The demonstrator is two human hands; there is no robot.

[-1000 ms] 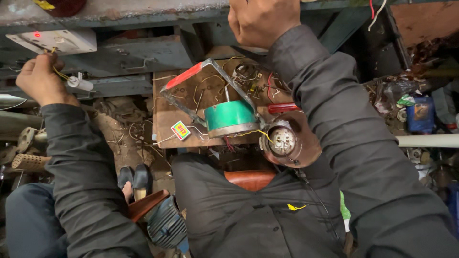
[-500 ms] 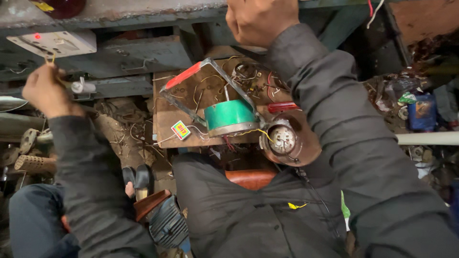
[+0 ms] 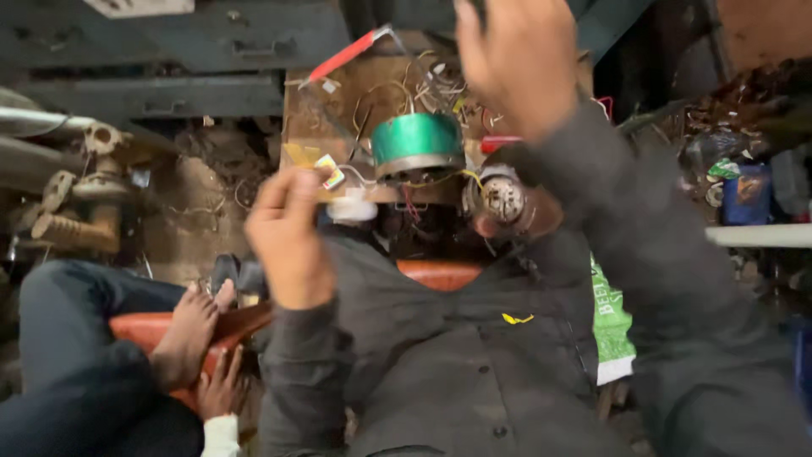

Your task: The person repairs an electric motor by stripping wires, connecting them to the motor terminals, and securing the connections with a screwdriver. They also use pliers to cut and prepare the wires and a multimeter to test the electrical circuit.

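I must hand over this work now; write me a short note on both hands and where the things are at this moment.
Left hand: raised in front of the chest, fingers pinched near a small white part; blur hides whether it grips it.
Right hand: lifted above the board, apparently holding nothing.
Things: green wound coil stands on the wooden board, thin wires spread behind it, a red-handled tool at the board's far edge, a round metal part to the coil's right.
Done: cannot tell.
Left: coil wires lie loose.
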